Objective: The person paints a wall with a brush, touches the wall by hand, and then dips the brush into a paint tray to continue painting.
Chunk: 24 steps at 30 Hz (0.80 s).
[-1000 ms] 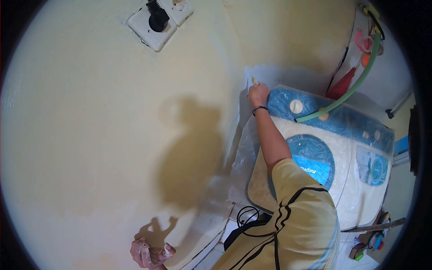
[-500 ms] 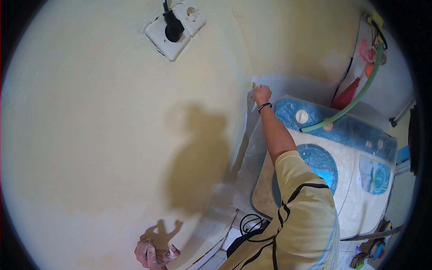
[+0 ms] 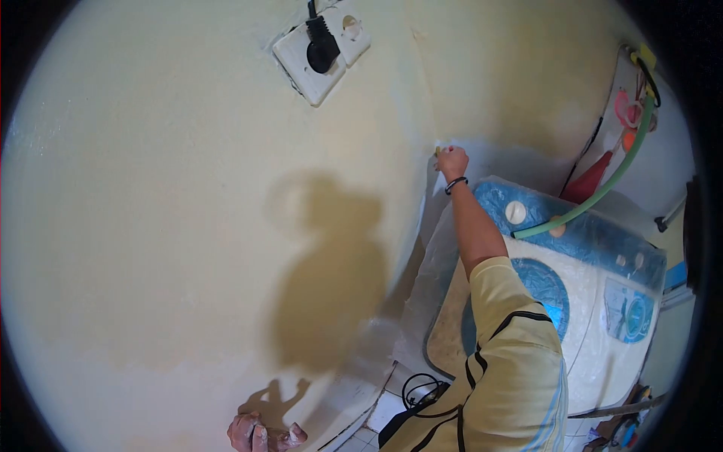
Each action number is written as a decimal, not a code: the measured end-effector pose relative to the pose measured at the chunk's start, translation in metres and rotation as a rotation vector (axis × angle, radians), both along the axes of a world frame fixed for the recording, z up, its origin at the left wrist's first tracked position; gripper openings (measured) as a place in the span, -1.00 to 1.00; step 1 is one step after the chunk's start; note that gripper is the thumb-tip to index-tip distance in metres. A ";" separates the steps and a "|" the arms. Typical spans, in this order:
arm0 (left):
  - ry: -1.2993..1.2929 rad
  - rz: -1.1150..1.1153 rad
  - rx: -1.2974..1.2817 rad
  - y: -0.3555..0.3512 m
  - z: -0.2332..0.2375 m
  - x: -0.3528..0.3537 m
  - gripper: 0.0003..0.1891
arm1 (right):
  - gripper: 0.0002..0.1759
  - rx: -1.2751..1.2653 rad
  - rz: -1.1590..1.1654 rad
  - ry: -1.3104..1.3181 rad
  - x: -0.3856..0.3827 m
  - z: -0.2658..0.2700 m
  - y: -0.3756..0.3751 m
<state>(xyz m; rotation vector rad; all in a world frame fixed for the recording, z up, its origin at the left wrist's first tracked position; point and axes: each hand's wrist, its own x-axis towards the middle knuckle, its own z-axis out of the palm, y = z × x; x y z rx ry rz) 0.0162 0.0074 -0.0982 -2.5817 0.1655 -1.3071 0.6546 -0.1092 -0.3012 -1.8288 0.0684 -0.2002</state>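
Note:
Reaching to the wall corner, my right hand (image 3: 453, 162) is closed on a small yellowish tool (image 3: 438, 151), mostly hidden by the fingers. Its tip is at the upper edge of a whitish patch on the wall (image 3: 493, 154), and a dark band circles the wrist. At the bottom left, my left hand (image 3: 265, 435) is near the yellowish wall (image 3: 188, 248). Its fingers are loosely curled with the thumb apart, and whitish residue coats them. I see no object between them; the palm is partly hidden.
A plastic-covered washing machine (image 3: 595, 301) stands right of the corner, with a green hose (image 3: 614, 177) across its top. A socket plate (image 3: 309, 68) holds a black plug (image 3: 322, 53). A black cable (image 3: 422, 389) is coiled low beside the machine.
The view has shifted, so the socket, corner and machine appear further right and slightly lower. My right hand stays at the corner with the tool. My left hand sits slightly lower in view.

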 end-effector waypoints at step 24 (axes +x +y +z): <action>-0.104 -0.017 0.034 -0.009 0.006 0.019 -0.35 | -0.71 0.227 -0.251 -0.211 -0.103 0.070 -0.089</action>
